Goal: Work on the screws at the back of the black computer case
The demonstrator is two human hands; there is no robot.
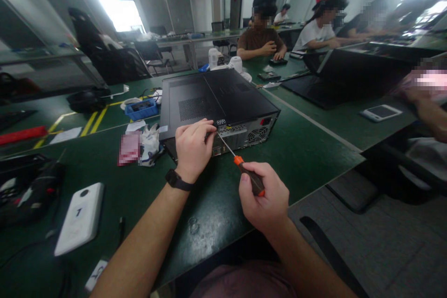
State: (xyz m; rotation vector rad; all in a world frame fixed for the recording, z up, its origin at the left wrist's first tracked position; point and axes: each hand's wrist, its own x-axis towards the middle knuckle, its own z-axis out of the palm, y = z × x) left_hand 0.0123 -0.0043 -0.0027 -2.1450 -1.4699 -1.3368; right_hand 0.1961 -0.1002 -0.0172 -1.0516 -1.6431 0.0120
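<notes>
A black computer case (pixel 223 95) lies flat on the green table, its rear panel with a fan grille turned toward me. My right hand (pixel 263 193) is wrapped round the dark handle of a screwdriver (pixel 239 160) with orange ends. The shaft points up and left to the case's rear edge, where its tip meets the fingers of my left hand. My left hand (pixel 194 149), with a black watch on the wrist, rests at that rear edge. Its thumb and forefinger are pinched together near the tip; whatever they may hold is hidden.
Left of the case are gloves (pixel 151 144), a pink packet (pixel 129 148) and a blue tray (pixel 141 109). A white device (pixel 80 219) lies front left, a phone (pixel 382 112) at right. Several people sit beyond; a person's arm (pixel 428 109) reaches in at right.
</notes>
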